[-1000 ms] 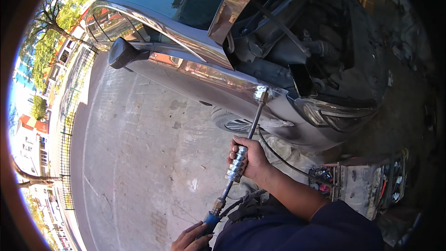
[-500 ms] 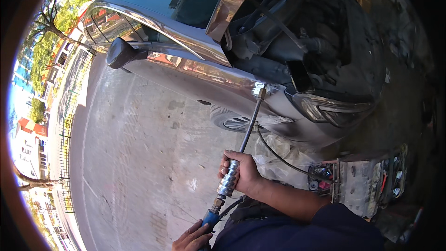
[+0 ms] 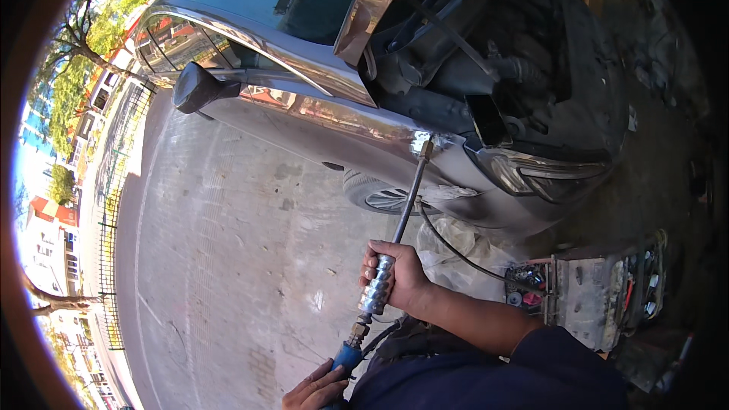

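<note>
Pavement (image 3: 228,243) stretches wide on my left, out to a dark fence (image 3: 110,258), so the left flank of my slide-hammer tool (image 3: 408,205) has open ground beside it. To the right it is tighter: a black hose (image 3: 456,250) curves just beside the rod, the front wheel (image 3: 377,193) sits behind it, and farther over lies a tray of tools (image 3: 585,300). Ahead, the car's fender (image 3: 452,167) bounds the reach, with the headlight (image 3: 528,175) to the right of the tip.

The tool stands between my body and the car, its long axis running from the lower edge up and slightly right. Its brass-coloured end (image 3: 427,149) points away from me, at a bright bare patch (image 3: 418,139) on the fender, and appears to meet it. My right hand (image 3: 404,277) is wrapped around the ribbed metal sleeve (image 3: 377,288), low on the rod. My left hand (image 3: 315,389) lays its fingers over the blue handle (image 3: 347,357); I cannot tell how firmly they close, as the underside is hidden.
</note>
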Demonstrator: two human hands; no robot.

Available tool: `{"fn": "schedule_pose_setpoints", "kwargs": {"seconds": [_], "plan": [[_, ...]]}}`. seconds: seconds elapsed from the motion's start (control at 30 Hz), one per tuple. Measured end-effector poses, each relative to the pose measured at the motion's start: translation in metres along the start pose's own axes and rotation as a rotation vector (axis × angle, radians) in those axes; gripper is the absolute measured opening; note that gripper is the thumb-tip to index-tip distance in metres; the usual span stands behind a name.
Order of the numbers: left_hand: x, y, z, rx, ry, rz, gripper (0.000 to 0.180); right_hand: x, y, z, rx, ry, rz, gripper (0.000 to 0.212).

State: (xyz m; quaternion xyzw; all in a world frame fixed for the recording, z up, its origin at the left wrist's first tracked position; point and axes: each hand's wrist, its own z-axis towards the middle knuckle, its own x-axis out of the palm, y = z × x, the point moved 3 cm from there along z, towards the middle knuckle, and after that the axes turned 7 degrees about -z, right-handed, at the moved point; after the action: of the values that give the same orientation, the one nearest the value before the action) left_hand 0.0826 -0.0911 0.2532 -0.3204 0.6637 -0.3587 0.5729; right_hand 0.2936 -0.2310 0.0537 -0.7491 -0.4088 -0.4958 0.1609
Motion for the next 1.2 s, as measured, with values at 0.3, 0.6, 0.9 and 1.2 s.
{"fn": "schedule_pose_setpoints", "kwargs": {"seconds": [0.3, 0.6, 0.9, 1.2], "plan": [[0.006, 0.017, -0.002, -0.035, -0.036, -0.018, 0.026, 0.002, -0.018, -0.009, -0.105, -0.046, 0.090, 0.027], [0.005, 0.022, -0.005, -0.011, -0.039, -0.001, 0.027, -0.009, 0.094, 0.035, -0.248, -0.112, -0.025, 0.024], [0.004, 0.028, -0.007, -0.064, -0.027, -0.066, 0.026, -0.007, -0.012, -0.007, 0.004, -0.038, -0.076, 0.025], [0.013, 0.021, -0.006, -0.098, -0.044, -0.041, 0.029, -0.024, 0.147, 0.061, -0.301, -0.276, -0.065, 0.026]]}}
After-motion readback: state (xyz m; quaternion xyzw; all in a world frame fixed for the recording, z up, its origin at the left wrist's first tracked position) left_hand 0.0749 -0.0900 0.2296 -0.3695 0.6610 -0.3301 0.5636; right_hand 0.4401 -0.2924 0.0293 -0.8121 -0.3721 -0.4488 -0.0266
